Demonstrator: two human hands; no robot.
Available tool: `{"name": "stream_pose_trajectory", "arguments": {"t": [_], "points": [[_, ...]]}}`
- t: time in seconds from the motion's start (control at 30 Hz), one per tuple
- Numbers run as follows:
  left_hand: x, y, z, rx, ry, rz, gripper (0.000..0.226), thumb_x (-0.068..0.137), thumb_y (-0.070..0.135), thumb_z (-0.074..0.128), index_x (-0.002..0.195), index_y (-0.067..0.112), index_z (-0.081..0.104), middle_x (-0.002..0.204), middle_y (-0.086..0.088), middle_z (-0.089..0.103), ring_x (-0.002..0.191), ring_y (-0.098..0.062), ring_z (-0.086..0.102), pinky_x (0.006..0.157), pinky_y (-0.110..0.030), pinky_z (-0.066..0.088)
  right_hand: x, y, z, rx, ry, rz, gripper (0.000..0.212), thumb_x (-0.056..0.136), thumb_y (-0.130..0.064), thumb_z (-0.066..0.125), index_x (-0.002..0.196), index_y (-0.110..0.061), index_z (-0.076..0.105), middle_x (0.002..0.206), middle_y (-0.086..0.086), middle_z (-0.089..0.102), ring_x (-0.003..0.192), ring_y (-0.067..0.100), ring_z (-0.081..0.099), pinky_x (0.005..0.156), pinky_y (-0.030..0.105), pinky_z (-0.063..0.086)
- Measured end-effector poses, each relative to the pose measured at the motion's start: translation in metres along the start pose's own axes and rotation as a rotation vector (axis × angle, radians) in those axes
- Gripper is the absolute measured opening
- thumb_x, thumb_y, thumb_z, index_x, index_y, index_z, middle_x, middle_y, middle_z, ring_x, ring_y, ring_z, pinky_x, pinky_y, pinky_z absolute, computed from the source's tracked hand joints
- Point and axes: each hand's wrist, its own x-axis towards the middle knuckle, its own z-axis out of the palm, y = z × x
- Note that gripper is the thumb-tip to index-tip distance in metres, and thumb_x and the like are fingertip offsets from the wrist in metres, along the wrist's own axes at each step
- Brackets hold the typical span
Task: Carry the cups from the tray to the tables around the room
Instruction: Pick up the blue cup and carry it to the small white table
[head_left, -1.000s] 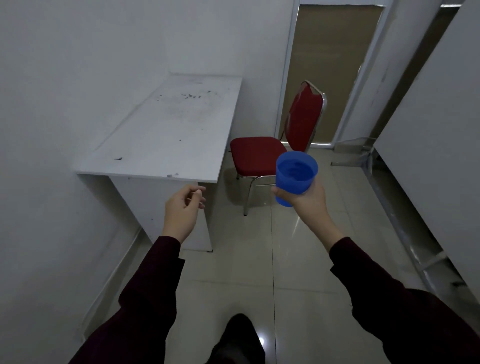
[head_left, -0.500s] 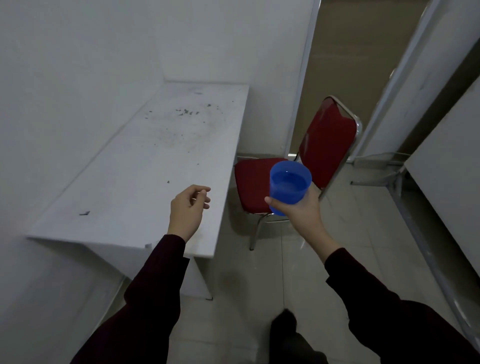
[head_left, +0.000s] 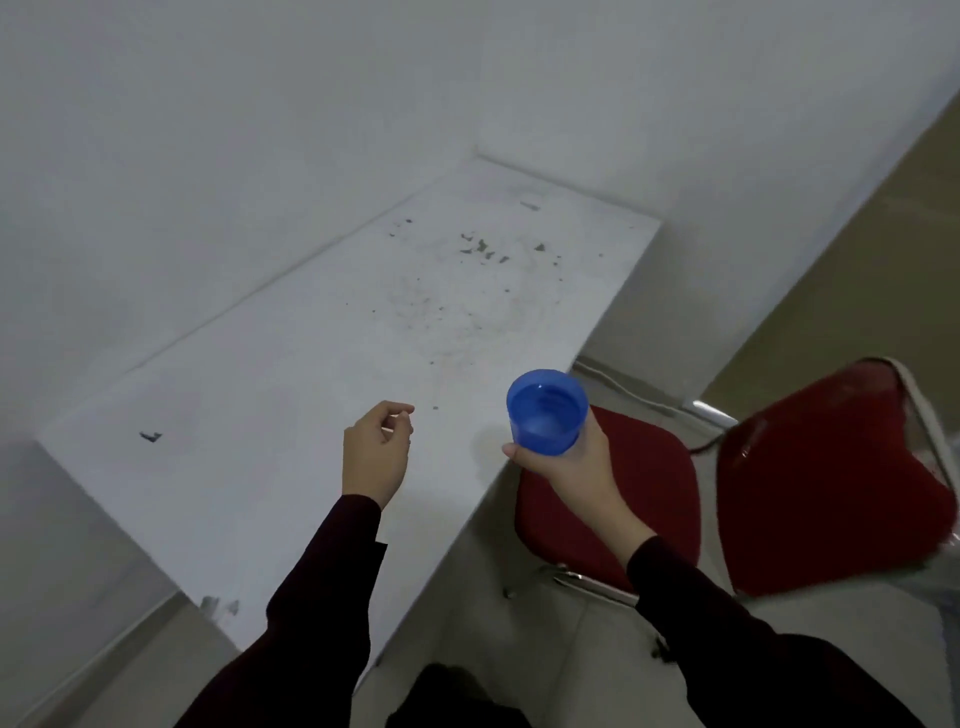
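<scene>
A blue plastic cup (head_left: 545, 410) stands upright in my right hand (head_left: 566, 460), which grips it from below and behind. It hangs in the air just above the right edge of a white table (head_left: 291, 410). Over the table's near half hovers my left hand (head_left: 375, 451), fingers loosely curled and holding nothing. The tabletop is worn, with dark specks towards its far end. No tray is in view.
A red padded chair (head_left: 810, 478) with a metal frame stands right of the table, its seat partly under my right hand. White walls close in on the left and the far side. A brown door panel (head_left: 883, 270) is at the right. Tiled floor lies below.
I have come closer to the table, which now fills the middle of the view. The cup has moved from over the chair to the table's right edge. My left hand is now over the tabletop.
</scene>
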Motion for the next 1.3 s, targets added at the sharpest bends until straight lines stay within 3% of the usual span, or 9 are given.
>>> {"name": "stream_pose_trajectory", "arguments": {"t": [0.1, 0.2, 0.3, 0.4, 0.53, 0.83, 1.03, 1.17, 1.3], "points": [[0.034, -0.019, 0.015, 0.063, 0.132, -0.090, 0.018, 0.090, 0.015, 0.048, 0.095, 0.017, 0.065, 0.085, -0.008, 0.064, 0.073, -0.023, 0.058, 0.067, -0.030, 0.047, 0.055, 0.014, 0.017, 0.010, -0.080, 0.019, 0.069, 0.060, -0.024, 0.090, 0.119, -0.026, 0.055, 0.110, -0.014, 0.065, 0.100, 0.000, 0.062, 0.079, 0.012, 0.050], [0.073, -0.042, 0.035, 0.256, 0.185, -0.147, 0.025, 0.092, 0.021, 0.047, 0.113, 0.013, 0.060, 0.109, -0.010, 0.062, 0.096, -0.024, 0.058, 0.086, -0.038, 0.047, 0.108, 0.028, 0.041, 0.014, -0.135, 0.033, 0.070, 0.057, -0.033, 0.090, 0.117, -0.031, 0.055, 0.111, -0.012, 0.064, 0.101, 0.001, 0.061, 0.080, 0.013, 0.051], [0.110, -0.064, 0.057, 0.460, 0.164, -0.201, 0.041, 0.093, 0.029, 0.047, 0.131, 0.014, 0.048, 0.135, -0.013, 0.050, 0.126, -0.029, 0.044, 0.106, -0.043, 0.033, 0.156, 0.042, 0.068, -0.003, -0.178, 0.045, 0.069, 0.056, -0.036, 0.090, 0.115, -0.036, 0.054, 0.107, -0.022, 0.063, 0.099, -0.005, 0.059, 0.074, 0.005, 0.047], [0.140, -0.083, 0.072, 0.583, 0.097, -0.290, 0.060, 0.094, 0.039, 0.043, 0.147, 0.017, 0.026, 0.159, -0.012, 0.019, 0.148, -0.028, 0.011, 0.119, -0.044, 0.009, 0.198, 0.056, 0.094, -0.016, -0.222, 0.044, 0.068, 0.057, -0.034, 0.091, 0.112, -0.043, 0.052, 0.104, -0.034, 0.061, 0.100, -0.008, 0.058, 0.073, 0.004, 0.046], [0.160, -0.107, 0.084, 0.749, 0.059, -0.326, 0.070, 0.093, 0.050, 0.034, 0.151, 0.021, 0.009, 0.162, -0.010, -0.002, 0.149, -0.027, -0.008, 0.120, -0.047, -0.003, 0.249, 0.075, 0.129, -0.038, -0.276, 0.059, 0.069, 0.057, -0.033, 0.091, 0.111, -0.044, 0.051, 0.102, -0.040, 0.059, 0.100, -0.013, 0.056, 0.072, 0.001, 0.045], [0.161, -0.120, 0.096, 0.866, 0.185, -0.298, 0.068, 0.091, 0.056, 0.025, 0.151, 0.027, 0.011, 0.162, -0.008, 0.009, 0.149, -0.023, -0.002, 0.119, -0.047, 0.000, 0.325, 0.120, 0.191, -0.070, -0.319, 0.120, 0.076, 0.060, -0.026, 0.091, 0.125, -0.013, 0.053, 0.108, -0.015, 0.060, 0.094, -0.018, 0.055, 0.074, -0.001, 0.044], [0.161, -0.120, 0.097, 0.880, 0.169, -0.327, 0.068, 0.092, 0.058, 0.021, 0.151, 0.028, 0.007, 0.162, -0.006, 0.004, 0.149, -0.023, -0.005, 0.119, -0.047, -0.001, 0.340, 0.134, 0.207, -0.074, -0.332, 0.105, 0.078, 0.062, -0.024, 0.089, 0.128, -0.007, 0.051, 0.111, -0.004, 0.060, 0.095, -0.014, 0.057, 0.078, 0.001, 0.046], [0.161, -0.119, 0.096, 0.893, 0.165, -0.329, 0.068, 0.092, 0.058, 0.022, 0.151, 0.028, 0.007, 0.162, -0.007, 0.006, 0.149, -0.024, -0.004, 0.119, -0.047, -0.001, 0.341, 0.135, 0.206, -0.088, -0.386, 0.108, 0.076, 0.065, -0.021, 0.088, 0.127, -0.011, 0.047, 0.109, -0.007, 0.058, 0.091, -0.015, 0.056, 0.077, -0.001, 0.044], [0.162, -0.115, 0.093, 0.891, 0.155, -0.332, 0.068, 0.092, 0.057, 0.023, 0.151, 0.026, 0.011, 0.162, -0.008, 0.009, 0.149, -0.024, 0.000, 0.119, -0.046, 0.000, 0.339, 0.130, 0.201, -0.101, -0.473, 0.138, 0.074, 0.071, -0.021, 0.084, 0.129, -0.022, 0.040, 0.115, -0.005, 0.055, 0.096, -0.002, 0.056, 0.074, 0.002, 0.044]]}}
